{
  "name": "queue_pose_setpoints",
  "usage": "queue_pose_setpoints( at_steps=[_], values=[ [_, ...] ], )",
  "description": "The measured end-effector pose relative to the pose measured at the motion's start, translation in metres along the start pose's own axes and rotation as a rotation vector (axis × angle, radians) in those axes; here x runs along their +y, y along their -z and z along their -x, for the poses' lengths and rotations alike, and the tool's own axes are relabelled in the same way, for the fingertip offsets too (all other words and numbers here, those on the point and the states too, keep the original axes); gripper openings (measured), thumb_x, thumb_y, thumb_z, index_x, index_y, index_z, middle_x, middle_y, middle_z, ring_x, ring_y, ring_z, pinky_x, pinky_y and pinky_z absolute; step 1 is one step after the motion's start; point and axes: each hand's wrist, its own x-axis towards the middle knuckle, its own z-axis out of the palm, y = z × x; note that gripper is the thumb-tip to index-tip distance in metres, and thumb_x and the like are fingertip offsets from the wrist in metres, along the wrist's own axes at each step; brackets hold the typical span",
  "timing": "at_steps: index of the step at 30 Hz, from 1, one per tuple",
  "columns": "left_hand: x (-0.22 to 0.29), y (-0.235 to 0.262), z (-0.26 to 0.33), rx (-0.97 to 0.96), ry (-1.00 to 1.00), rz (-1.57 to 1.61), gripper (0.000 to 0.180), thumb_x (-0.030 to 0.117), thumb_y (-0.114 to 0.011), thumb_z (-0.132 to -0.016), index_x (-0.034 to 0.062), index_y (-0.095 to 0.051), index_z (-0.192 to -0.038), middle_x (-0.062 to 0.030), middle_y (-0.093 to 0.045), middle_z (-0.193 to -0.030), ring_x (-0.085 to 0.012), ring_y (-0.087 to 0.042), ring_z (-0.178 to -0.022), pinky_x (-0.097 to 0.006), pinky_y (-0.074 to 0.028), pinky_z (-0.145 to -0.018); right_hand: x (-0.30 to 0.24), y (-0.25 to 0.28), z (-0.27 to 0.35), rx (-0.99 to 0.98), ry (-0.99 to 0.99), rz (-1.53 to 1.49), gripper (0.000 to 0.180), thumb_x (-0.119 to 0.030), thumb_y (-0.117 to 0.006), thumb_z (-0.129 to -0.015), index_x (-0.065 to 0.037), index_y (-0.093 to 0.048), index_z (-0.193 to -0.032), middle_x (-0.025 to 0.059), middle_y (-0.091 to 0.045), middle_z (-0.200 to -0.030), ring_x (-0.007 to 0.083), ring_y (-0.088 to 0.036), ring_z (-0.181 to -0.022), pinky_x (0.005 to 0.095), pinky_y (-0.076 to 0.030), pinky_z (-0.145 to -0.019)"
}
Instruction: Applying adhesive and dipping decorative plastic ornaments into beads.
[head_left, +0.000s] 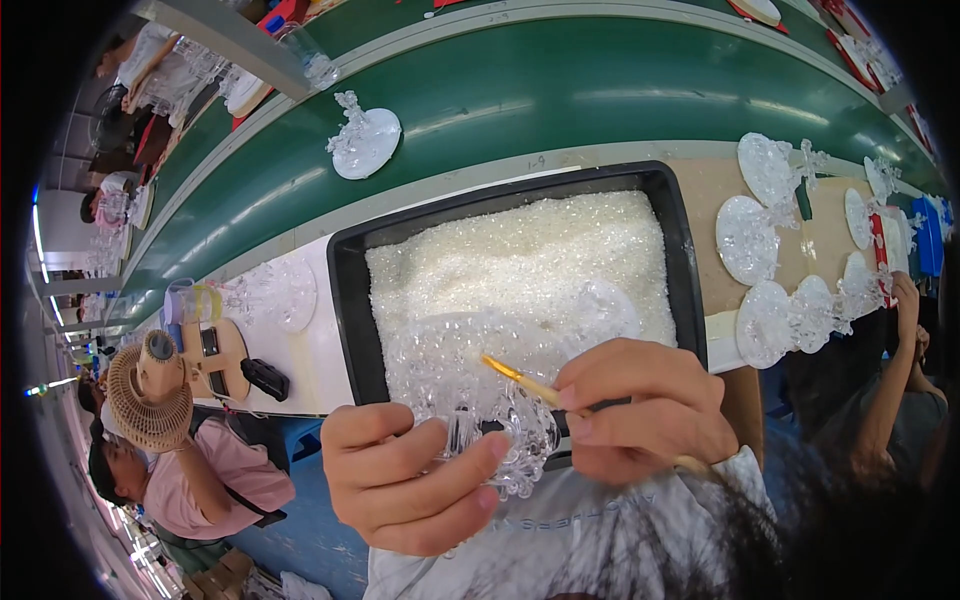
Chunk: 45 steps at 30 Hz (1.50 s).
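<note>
Ornament (pixel 520 425), clear, held in curled left hand (pixel 410 480) at near side of black tray (pixel 683 260); right hand (pixel 645 410) pinches slim brush (pixel 525 380), yellow tip over ornament, contact unclear. Tray holds whitish granules (pixel 520 240); beyond, disc-based clear piece (pixel 366 145) rests on green surface (pixel 600 90).

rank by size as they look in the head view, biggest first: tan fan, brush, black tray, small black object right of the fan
1. black tray
2. tan fan
3. small black object and brush, unranked: the brush looks longer but slimmer, and the right hand hides part of it
</note>
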Motion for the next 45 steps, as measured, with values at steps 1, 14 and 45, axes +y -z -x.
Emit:
queue_pose_setpoints(
  at_steps=[1,14,45],
  values=[
    [0.0,0.0,-0.001,0.002,-0.003,0.002,0.019,0.011,-0.068,-0.076,0.0126,-0.059,-0.092,-0.0047,-0.074,-0.085,-0.0132,-0.051,-0.057,-0.026,-0.03,-0.05,-0.001,0.001,0.0,0.012,-0.009,-0.005,0.029,0.008,-0.079,-0.063,0.005,-0.064,-0.088,0.0246,-0.066,-0.089,0.0319,-0.069,-0.068,0.034,-0.057,-0.054],
    [-0.001,0.003,0.002,-0.037,0.011,-0.035,0.015,0.013,-0.069,-0.08,0.0125,-0.058,-0.092,-0.0052,-0.074,-0.085,-0.0131,-0.051,-0.056,-0.026,-0.03,-0.05,0.006,-0.005,0.005,0.105,0.039,0.01,0.019,0.004,-0.074,-0.063,0.001,-0.063,-0.079,0.0192,-0.066,-0.079,0.0277,-0.066,-0.057,0.0326,-0.055,-0.048],
    [-0.005,0.007,0.004,-0.091,-0.03,-0.033,0.017,0.017,-0.068,-0.082,0.0115,-0.058,-0.094,-0.0061,-0.075,-0.086,-0.0137,-0.052,-0.056,-0.027,-0.033,-0.051,-0.003,0.012,0.0,-0.061,-0.03,-0.045,0.032,-0.003,-0.085,-0.065,0.005,-0.065,-0.089,0.0203,-0.067,-0.086,0.0327,-0.069,-0.071,0.0358,-0.056,-0.059]
  ],
)
